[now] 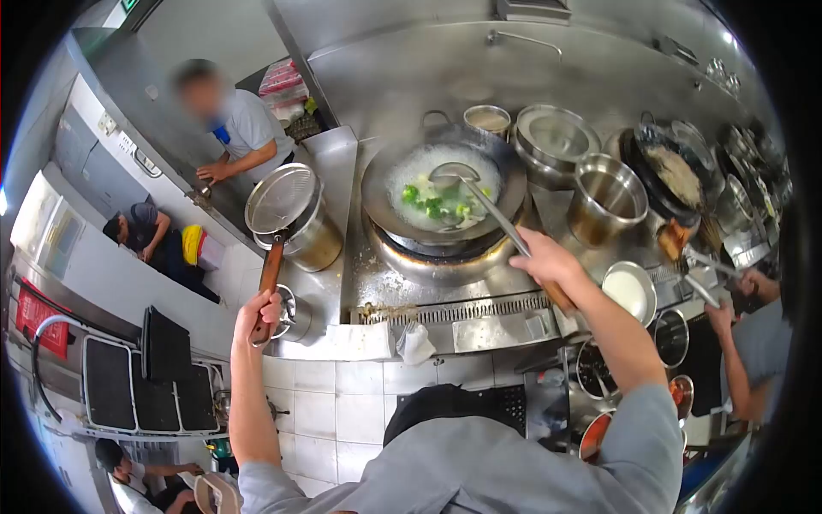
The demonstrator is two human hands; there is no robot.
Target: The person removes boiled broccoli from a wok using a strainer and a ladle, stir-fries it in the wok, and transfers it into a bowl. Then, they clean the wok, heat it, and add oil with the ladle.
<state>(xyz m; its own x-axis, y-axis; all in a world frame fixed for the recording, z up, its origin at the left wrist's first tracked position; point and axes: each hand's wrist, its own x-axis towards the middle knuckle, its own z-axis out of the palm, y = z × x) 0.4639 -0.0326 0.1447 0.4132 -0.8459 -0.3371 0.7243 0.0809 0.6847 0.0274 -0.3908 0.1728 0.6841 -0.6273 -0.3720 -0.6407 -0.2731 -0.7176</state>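
Note:
My left hand is closed round the wooden handle of a round mesh strainer. The strainer's bowl lies over a tall steel pot. My right hand grips the long handle of a wok ladle, whose bowl is over the wok. Bubbling, steaming liquid fills the middle of the wok, with green broccoli and paler pieces in it. How deep the ladle's bowl dips I cannot tell.
Steel pots and a strainer-topped pan stand right of the wok. Farther right, a second wok has a co-worker's hands near it. A white-filled bowl is near my right forearm. Another person stands back left.

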